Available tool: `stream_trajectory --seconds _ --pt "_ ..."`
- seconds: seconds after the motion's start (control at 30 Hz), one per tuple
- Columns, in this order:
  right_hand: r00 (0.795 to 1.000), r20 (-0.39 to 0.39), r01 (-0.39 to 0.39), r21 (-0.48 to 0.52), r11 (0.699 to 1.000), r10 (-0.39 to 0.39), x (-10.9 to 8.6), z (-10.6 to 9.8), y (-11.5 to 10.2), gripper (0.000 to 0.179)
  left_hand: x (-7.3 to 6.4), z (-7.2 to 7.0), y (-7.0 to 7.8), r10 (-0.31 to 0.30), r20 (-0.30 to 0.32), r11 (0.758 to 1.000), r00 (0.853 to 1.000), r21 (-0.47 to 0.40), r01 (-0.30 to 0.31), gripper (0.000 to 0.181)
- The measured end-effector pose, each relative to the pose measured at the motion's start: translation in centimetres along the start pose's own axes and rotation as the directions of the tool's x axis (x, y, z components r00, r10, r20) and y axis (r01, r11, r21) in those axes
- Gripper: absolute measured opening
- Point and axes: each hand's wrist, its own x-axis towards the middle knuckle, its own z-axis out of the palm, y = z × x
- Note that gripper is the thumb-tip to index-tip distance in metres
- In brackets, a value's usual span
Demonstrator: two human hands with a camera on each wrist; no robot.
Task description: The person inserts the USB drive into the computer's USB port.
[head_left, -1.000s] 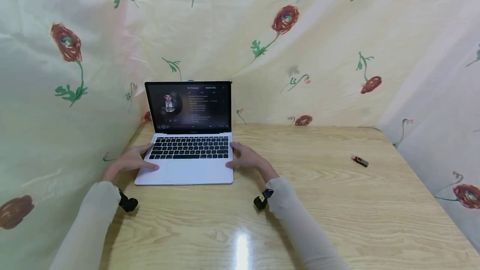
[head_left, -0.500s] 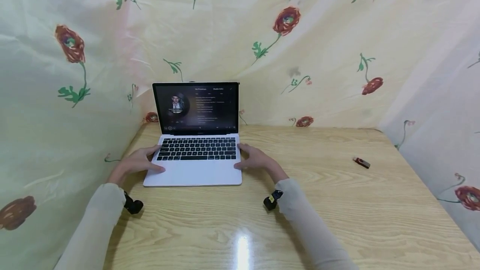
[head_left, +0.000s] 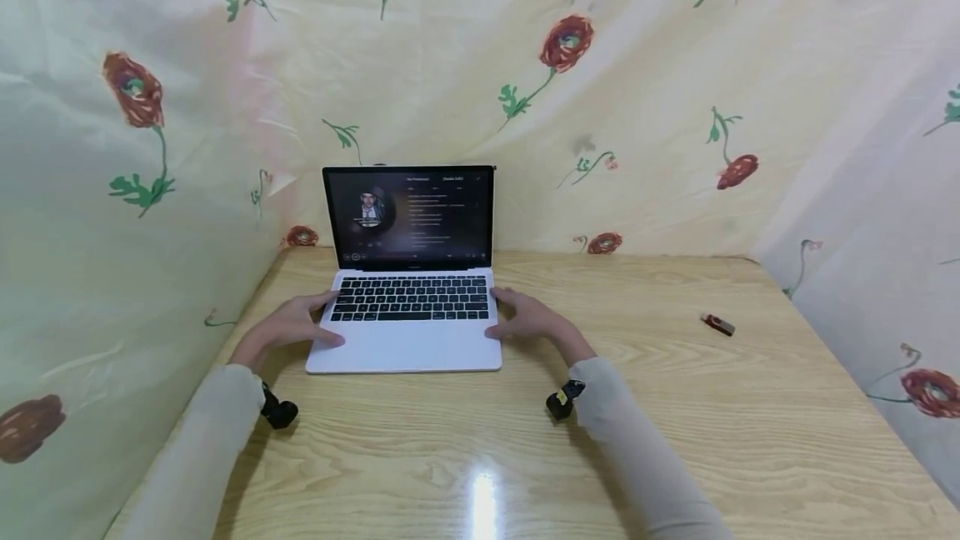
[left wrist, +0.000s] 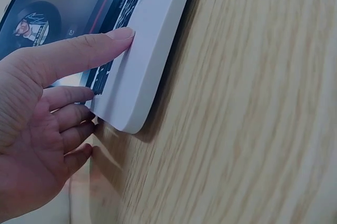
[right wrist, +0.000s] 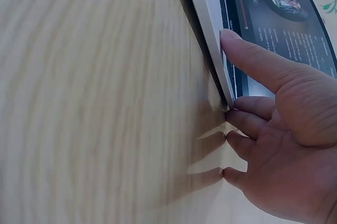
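Note:
An opened silver laptop (head_left: 405, 348) stands on the wooden table, its lit dark screen showing a music player with a round picture and lines of text. My left hand (head_left: 292, 325) grips its left side, the thumb lying on the palm rest. In the left wrist view, the other fingers of that hand (left wrist: 39, 124) are at the laptop's side edge. On the opposite side my right hand (head_left: 528, 319) holds the right edge. The right wrist view has this hand's (right wrist: 295, 124) thumb on the rim and its other fingers along the side; whether any fingertips reach underneath cannot be told.
A small dark red and black USB stick (head_left: 718, 324) lies on the table (head_left: 675, 423) at the right. Floral cloth (head_left: 420, 90) hangs behind the table and along both sides. The laptop's screen stands close to the back cloth.
Both hands have slid the laptop to the right along the table, keeping the same hold. Its screen has stayed up, and the USB stick lies where it was.

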Motion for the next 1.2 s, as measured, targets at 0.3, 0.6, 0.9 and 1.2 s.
stream_trajectory --seconds 0.3,0.6,0.9,1.2 --pt "1.0 0.001 -0.029 -0.008 1.0 0.029 -0.7 -1.1 1.3 0.089 0.7 0.6 1.1 0.035 0.014 0.999 0.999 -0.001 -0.035 0.111" --pt "1.0 0.008 -0.023 -0.073 0.997 0.024 -1.2 -2.1 2.5 0.089 1.2 1.1 2.2 0.034 0.038 0.999 0.999 -0.017 -0.034 0.112" --pt "1.0 0.014 -0.016 -0.124 0.992 0.018 -2.0 -3.2 3.8 0.089 1.8 1.8 3.5 0.028 0.05 1.0 0.998 0.0 -0.028 0.113" --pt "0.999 0.016 -0.049 -0.13 0.99 0.052 -3.1 -4.2 4.9 0.09 2.5 2.6 4.7 0.033 0.058 0.999 0.998 -0.017 -0.032 0.113"
